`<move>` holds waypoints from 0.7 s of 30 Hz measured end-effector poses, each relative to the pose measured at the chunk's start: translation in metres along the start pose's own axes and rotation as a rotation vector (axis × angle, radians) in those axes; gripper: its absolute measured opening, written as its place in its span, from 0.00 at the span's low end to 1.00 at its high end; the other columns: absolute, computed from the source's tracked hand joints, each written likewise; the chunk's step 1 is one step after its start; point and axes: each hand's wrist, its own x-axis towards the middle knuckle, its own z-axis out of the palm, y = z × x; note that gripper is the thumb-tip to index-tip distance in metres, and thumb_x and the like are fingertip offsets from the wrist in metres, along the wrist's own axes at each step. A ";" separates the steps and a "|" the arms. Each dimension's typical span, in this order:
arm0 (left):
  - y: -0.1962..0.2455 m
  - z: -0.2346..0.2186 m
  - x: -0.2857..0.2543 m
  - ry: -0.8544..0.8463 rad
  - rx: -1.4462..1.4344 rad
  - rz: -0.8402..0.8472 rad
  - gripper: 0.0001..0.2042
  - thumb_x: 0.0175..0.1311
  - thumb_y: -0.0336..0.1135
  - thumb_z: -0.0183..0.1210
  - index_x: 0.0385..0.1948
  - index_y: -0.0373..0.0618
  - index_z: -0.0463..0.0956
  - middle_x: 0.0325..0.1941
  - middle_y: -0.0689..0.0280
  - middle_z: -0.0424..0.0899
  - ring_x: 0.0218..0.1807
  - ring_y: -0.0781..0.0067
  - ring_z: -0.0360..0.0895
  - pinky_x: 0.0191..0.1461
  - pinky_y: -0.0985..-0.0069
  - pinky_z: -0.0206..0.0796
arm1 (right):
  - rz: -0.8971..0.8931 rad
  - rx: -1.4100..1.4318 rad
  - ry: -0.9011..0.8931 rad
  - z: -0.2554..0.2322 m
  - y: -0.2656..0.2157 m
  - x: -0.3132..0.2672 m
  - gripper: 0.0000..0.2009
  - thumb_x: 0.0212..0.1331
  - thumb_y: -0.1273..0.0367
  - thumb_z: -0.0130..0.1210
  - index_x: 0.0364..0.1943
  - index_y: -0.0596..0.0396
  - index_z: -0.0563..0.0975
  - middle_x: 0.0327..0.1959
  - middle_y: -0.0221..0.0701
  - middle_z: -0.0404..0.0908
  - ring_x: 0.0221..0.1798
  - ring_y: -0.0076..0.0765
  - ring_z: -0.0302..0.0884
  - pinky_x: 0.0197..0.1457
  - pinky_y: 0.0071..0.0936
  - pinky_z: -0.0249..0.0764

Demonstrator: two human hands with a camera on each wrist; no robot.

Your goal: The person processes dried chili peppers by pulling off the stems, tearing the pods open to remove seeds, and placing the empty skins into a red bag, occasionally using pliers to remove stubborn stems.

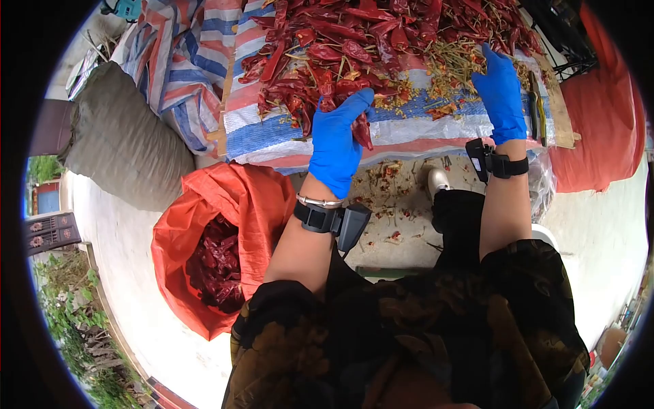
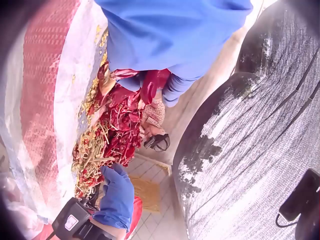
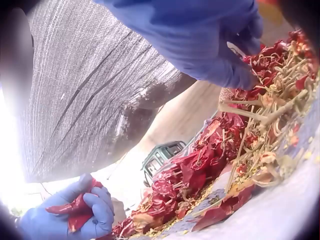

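Observation:
My left hand (image 1: 335, 144), in a blue glove, grips a few dried red chilies (image 1: 362, 131) at the front edge of the striped sheet; in the right wrist view chilies (image 3: 80, 210) poke out between its curled fingers. My right hand (image 1: 499, 95), also gloved in blue, is over the pale stems (image 1: 455, 65) at the right of the chili pile (image 1: 327, 51). In the right wrist view the right hand (image 3: 200, 40) has bent fingers beside the stems and chilies; whether it pinches anything is hidden.
An open red sack (image 1: 266, 204) holding chilies stands at the lower left, near a full grey-green sack (image 1: 126, 140). A red bag (image 1: 596, 129) is right of the striped sheet (image 1: 272, 133). Chili scraps lie on the floor below.

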 end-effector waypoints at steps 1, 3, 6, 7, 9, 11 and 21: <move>0.001 -0.001 0.000 0.026 -0.042 -0.020 0.10 0.55 0.32 0.58 0.36 0.40 0.73 0.32 0.66 0.76 0.33 0.74 0.72 0.40 0.78 0.67 | -0.091 -0.220 0.074 0.001 -0.002 0.000 0.17 0.45 0.71 0.55 0.44 0.52 0.75 0.48 0.38 0.73 0.52 0.41 0.69 0.52 0.33 0.67; 0.004 0.000 0.000 0.053 -0.087 -0.034 0.09 0.55 0.32 0.57 0.36 0.40 0.73 0.33 0.65 0.76 0.33 0.74 0.72 0.40 0.78 0.67 | -0.119 -0.179 0.084 0.008 -0.018 -0.003 0.18 0.45 0.69 0.56 0.45 0.50 0.75 0.51 0.39 0.71 0.54 0.45 0.67 0.53 0.38 0.65; 0.008 0.003 -0.002 0.100 -0.287 -0.055 0.09 0.56 0.31 0.55 0.37 0.39 0.73 0.35 0.63 0.77 0.33 0.73 0.72 0.40 0.76 0.68 | -0.310 0.263 -0.105 0.021 -0.058 -0.018 0.16 0.47 0.65 0.57 0.43 0.47 0.76 0.46 0.40 0.74 0.50 0.46 0.69 0.52 0.37 0.65; 0.007 0.000 -0.001 0.061 -0.318 -0.062 0.08 0.57 0.30 0.54 0.37 0.39 0.73 0.36 0.62 0.77 0.34 0.73 0.73 0.41 0.75 0.68 | -0.320 0.312 -0.193 0.028 -0.068 -0.025 0.15 0.47 0.65 0.57 0.42 0.47 0.77 0.43 0.40 0.75 0.49 0.45 0.69 0.52 0.36 0.65; 0.009 -0.002 -0.001 0.022 -0.347 -0.068 0.08 0.57 0.30 0.54 0.37 0.39 0.73 0.37 0.62 0.77 0.35 0.72 0.73 0.42 0.75 0.68 | -0.337 0.225 -0.228 0.047 -0.076 -0.038 0.15 0.48 0.66 0.57 0.43 0.45 0.77 0.43 0.39 0.75 0.48 0.44 0.70 0.52 0.35 0.65; 0.010 -0.002 -0.002 0.074 -0.358 -0.080 0.08 0.58 0.29 0.53 0.38 0.38 0.72 0.38 0.61 0.77 0.37 0.72 0.74 0.43 0.74 0.68 | -0.350 0.136 -0.263 0.055 -0.075 -0.042 0.15 0.49 0.67 0.57 0.44 0.43 0.77 0.42 0.39 0.76 0.48 0.44 0.70 0.52 0.34 0.64; 0.009 0.001 -0.003 0.028 -0.162 0.071 0.12 0.53 0.26 0.57 0.39 0.33 0.73 0.39 0.59 0.79 0.40 0.71 0.76 0.46 0.75 0.68 | 0.084 0.677 -0.238 0.022 -0.082 -0.025 0.11 0.49 0.70 0.57 0.37 0.55 0.73 0.29 0.27 0.77 0.31 0.21 0.70 0.35 0.20 0.69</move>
